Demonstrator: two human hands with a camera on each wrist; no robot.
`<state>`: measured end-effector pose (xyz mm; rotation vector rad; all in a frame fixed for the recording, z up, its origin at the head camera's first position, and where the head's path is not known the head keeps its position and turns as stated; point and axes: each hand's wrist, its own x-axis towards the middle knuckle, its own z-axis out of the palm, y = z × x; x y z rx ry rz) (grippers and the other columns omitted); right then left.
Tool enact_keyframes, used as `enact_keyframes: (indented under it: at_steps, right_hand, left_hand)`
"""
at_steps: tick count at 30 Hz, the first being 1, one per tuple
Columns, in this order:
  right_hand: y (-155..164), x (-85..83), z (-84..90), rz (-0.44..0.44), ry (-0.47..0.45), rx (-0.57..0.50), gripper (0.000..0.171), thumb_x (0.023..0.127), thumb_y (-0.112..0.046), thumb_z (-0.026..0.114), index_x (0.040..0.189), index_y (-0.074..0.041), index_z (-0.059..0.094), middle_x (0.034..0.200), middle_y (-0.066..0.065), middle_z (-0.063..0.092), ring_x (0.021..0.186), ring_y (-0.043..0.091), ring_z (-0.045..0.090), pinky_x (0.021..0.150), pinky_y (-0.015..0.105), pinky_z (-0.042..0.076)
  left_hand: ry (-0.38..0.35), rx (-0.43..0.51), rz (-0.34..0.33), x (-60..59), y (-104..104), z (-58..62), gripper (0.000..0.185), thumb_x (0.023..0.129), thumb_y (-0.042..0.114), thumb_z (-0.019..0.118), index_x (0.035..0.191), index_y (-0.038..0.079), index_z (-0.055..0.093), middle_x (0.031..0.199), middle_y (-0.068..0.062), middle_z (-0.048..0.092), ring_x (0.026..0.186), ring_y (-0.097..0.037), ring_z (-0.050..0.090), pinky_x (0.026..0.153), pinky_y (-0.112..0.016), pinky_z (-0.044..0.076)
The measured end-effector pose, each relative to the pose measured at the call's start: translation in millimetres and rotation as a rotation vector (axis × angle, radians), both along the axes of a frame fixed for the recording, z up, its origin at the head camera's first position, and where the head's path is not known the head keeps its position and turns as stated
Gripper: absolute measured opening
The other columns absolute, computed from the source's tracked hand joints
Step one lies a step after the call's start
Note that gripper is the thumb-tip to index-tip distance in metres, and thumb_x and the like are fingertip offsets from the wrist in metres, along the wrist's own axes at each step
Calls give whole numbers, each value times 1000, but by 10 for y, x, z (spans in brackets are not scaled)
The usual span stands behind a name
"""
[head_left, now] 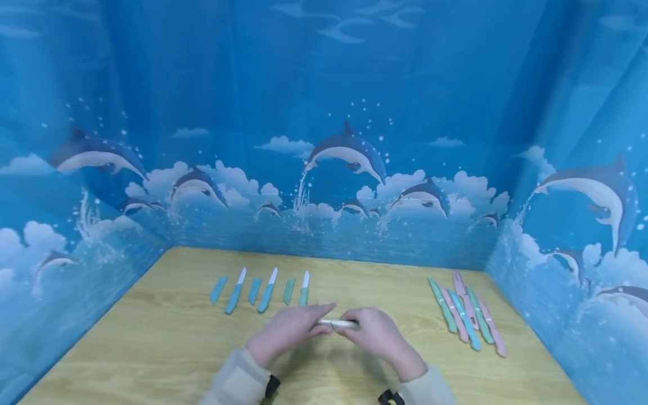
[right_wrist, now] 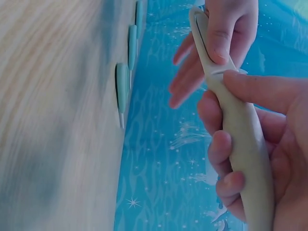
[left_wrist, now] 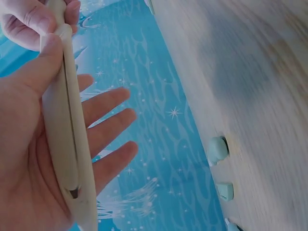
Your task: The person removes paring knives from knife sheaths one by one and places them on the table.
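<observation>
Soft, even light fills the booth from above, leaving only faint shadows under the hands on the wooden table [head_left: 152, 337], while the head view bends at its edges and both wrist views smear the tabletop with blur.

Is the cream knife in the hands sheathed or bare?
Sheathed: the cream knife shows no blade, and the cover meets the handle at a seam between left hand and right hand.

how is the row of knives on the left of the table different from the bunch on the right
The left row is spaced out, sheaths lying beside bare white blades; the right bunch is packed together, all sheathed. The left row is only blue and teal; the right bunch mixes in pink. Both lie on the wooden table.
</observation>
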<state>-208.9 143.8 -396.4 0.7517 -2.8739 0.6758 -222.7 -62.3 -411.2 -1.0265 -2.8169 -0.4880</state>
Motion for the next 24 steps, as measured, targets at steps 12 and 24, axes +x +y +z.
enact_keyframes:
  at_steps: [12, 24]
  right_hand:
    - [133, -61, 78, 69, -70, 15, 16, 89, -33, 69, 94, -18, 74, 79, -11, 69, 62, -2, 51, 60, 23, 44]
    - [201, -70, 77, 127, -86, 29, 26, 93, -42, 62, 93, -20, 74, 78, -12, 69, 59, -3, 51, 58, 23, 43]
  left_hand:
    - [-147, 30, -44, 3, 100, -18, 28, 98, 38, 53, 102, 16, 68, 77, 8, 69, 52, 1, 52, 52, -19, 43]
    - [-299, 80, -53, 44, 127, 10, 26, 98, 36, 53, 85, 15, 61, 58, 16, 55, 44, -3, 34, 44, -20, 30]
